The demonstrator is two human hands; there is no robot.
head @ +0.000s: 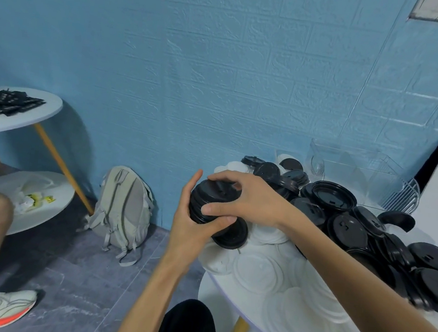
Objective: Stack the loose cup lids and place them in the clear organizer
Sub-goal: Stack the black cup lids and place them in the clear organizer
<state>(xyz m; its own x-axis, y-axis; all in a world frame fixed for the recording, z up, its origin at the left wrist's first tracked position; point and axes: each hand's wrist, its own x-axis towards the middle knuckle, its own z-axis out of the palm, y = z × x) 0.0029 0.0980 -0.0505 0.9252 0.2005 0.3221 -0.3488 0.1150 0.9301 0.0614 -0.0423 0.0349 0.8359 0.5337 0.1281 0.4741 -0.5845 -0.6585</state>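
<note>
The left hand (193, 225) cups a short stack of round black plastic cup lids (210, 200) from below and behind, its fingers curled up around the far side and its thumb wrapped under the near edge, while the right hand (247, 198) closes over the top of the same stack, fingers bent across the uppermost lid and thumb pressing on its near rim, as if squaring the lids together. The stack is held in the air just off the left edge of the round white table (216, 294), well short of the clear plastic organizer (351, 165), which stands at the back of the table against the blue brick-patterned wall (221, 72). No stacked lids can be made out inside its compartments, though its clear walls make this hard to judge. Between the hands and the organizer lies a large heap of loose black lids (366, 233), and flat white plastic lids (255, 273) are spread over the near side of the table. So the work looks early: one small stack is gathered, nothing is visibly placed, and most lids remain unsorted. A pale grey backpack (123, 207) leans on the wall at floor level
</note>
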